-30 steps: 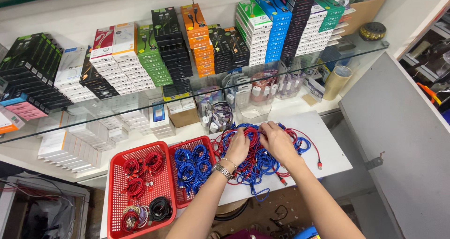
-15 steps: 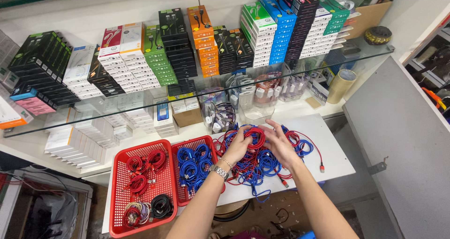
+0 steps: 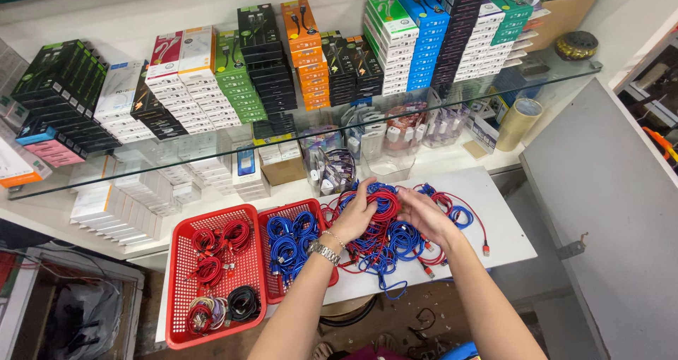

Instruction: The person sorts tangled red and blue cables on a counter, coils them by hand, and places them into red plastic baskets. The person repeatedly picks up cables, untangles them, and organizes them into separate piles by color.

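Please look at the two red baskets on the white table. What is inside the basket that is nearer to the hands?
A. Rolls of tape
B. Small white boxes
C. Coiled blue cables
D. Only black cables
C. The red basket next to the hands is filled with coiled blue cables, close to the left hand; the other red basket has red cables and a few black ones.

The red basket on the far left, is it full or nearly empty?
Partly filled. The red basket holds several coiled red cables and one black coil, with bare mesh floor showing between them.
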